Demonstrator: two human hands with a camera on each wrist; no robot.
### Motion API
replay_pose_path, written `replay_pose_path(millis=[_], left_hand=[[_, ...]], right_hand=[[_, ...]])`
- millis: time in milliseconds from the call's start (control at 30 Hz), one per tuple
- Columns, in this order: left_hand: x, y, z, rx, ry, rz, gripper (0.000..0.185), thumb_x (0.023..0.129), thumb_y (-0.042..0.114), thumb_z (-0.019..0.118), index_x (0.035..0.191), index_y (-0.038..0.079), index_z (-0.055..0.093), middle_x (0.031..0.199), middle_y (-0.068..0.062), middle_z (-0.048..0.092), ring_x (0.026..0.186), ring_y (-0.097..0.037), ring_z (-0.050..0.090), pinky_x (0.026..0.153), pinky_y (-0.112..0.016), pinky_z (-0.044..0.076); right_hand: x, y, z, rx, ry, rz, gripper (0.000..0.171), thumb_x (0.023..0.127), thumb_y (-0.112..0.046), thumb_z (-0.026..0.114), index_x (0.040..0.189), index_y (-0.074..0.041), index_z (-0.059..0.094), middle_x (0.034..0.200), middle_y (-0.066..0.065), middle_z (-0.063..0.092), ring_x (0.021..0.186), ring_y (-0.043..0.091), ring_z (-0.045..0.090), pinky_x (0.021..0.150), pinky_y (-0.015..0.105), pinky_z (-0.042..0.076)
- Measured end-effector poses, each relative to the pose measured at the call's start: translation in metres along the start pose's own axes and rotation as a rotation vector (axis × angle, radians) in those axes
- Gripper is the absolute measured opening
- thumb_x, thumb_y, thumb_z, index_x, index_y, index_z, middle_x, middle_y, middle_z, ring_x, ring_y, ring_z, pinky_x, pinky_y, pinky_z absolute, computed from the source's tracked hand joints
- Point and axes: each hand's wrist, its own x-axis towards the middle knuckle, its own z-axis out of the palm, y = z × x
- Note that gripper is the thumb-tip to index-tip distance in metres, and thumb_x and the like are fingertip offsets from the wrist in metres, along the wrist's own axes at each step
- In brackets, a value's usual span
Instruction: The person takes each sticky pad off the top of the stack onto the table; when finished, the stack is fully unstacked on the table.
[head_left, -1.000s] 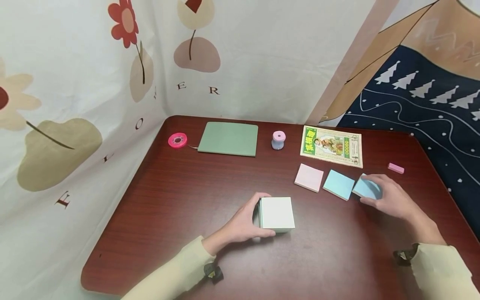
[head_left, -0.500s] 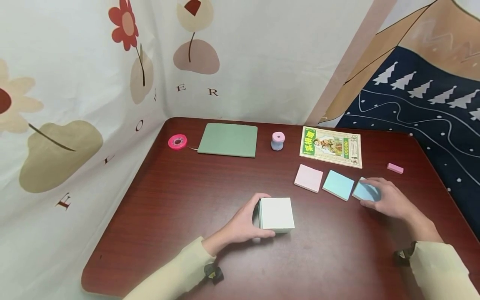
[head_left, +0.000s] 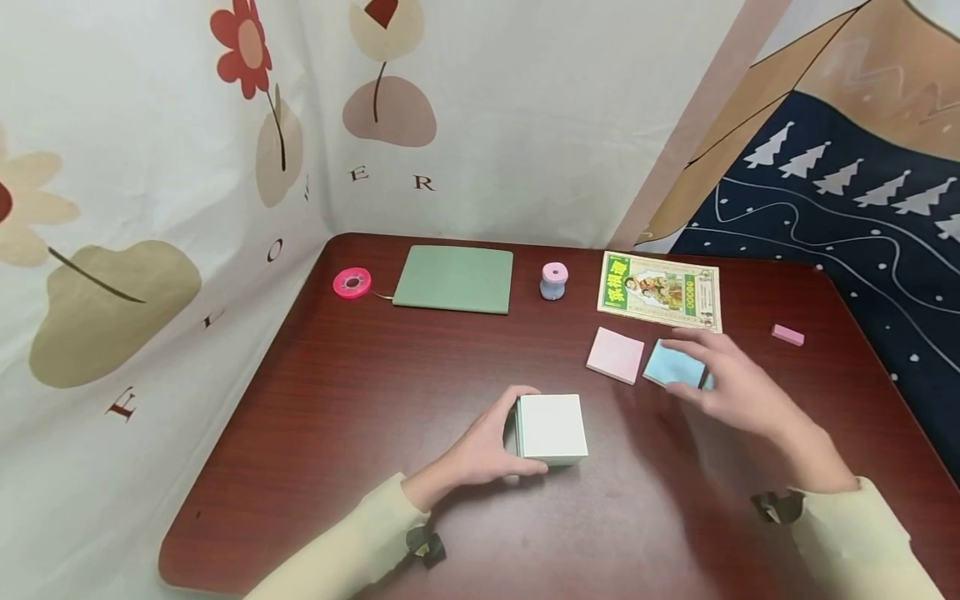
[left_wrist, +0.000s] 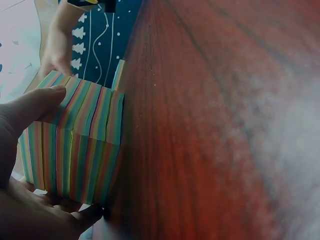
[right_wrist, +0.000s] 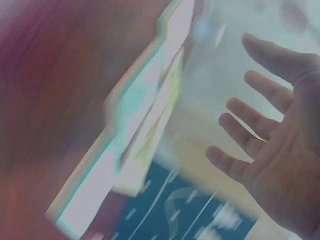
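Note:
My left hand (head_left: pixel 491 442) holds a squared stack of sticky note pads (head_left: pixel 552 427) on the table, thumb on the near side and fingers on the far side. In the left wrist view, the stack's sides show coloured stripes (left_wrist: pixel 82 160). My right hand (head_left: pixel 742 387), fingers spread and holding nothing, is over the row of single pads to the right. A light blue sticky note pad (head_left: pixel 670 367) shows between its thumb and fingers in the head view. Another blue pad (head_left: pixel 708 382) is mostly hidden beneath that hand. Left of them lies a pink pad (head_left: pixel 616 356).
Along the back are a pink tape-like ring (head_left: pixel 352 282), a green notebook (head_left: pixel 453 279), a pink and blue spool-shaped item (head_left: pixel 553 281) and a printed yellow-green card (head_left: pixel 660 292). A small pink block (head_left: pixel 787 335) lies at the right. Printed cloth hangs behind the table.
My right hand has left the rightmost blue pad and moved left and up over the middle one, its fingers more extended. My left hand and the stack have stayed put.

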Motion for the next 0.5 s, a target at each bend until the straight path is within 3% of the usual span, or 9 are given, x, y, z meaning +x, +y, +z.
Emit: replay_pose_path(millis=[100,267,367,500], left_hand=[[0.000,0.000,-0.001,0.011,-0.004,-0.006,0.091,0.067,0.025,0.091,0.141,0.021,0.039,0.125,0.007,0.054,0.109,-0.014,0.053,0.097,-0.041,0.040],[0.000,0.001,-0.001,0.024,-0.009,-0.001,0.091,0.067,0.025,0.091,0.141,0.023,0.039,0.124,0.007,0.055,0.107,-0.013,0.054,0.095,-0.040,0.042],[0.000,0.001,-0.002,0.033,-0.012,-0.002,0.091,0.067,0.027,0.091,0.141,0.025,0.038,0.123,0.007,0.055,0.107,-0.013,0.054,0.094,-0.039,0.042],[-0.001,0.001,-0.002,0.039,-0.014,-0.015,0.090,0.068,0.028,0.090,0.140,0.026,0.038,0.125,0.007,0.054,0.107,-0.013,0.054,0.095,-0.039,0.042]], right_hand=[[0.010,-0.034,0.013,0.014,0.002,-0.133,0.060,0.078,-0.021,0.083,0.132,-0.009,0.060,0.137,0.016,0.050,0.125,0.034,0.044,0.096,0.055,0.040],[0.021,-0.081,0.038,0.030,-0.085,-0.329,0.065,0.079,-0.040,0.081,0.135,-0.015,0.059,0.142,0.008,0.048,0.129,0.026,0.045,0.101,0.049,0.040],[0.024,-0.098,0.050,0.038,-0.143,-0.386,0.070,0.077,-0.048,0.080,0.136,-0.017,0.058,0.146,0.006,0.045,0.130,0.023,0.043,0.102,0.048,0.039],[0.027,-0.109,0.062,0.043,-0.208,-0.410,0.073,0.076,-0.046,0.081,0.138,-0.016,0.056,0.147,0.005,0.044,0.132,0.021,0.042,0.103,0.046,0.038]])
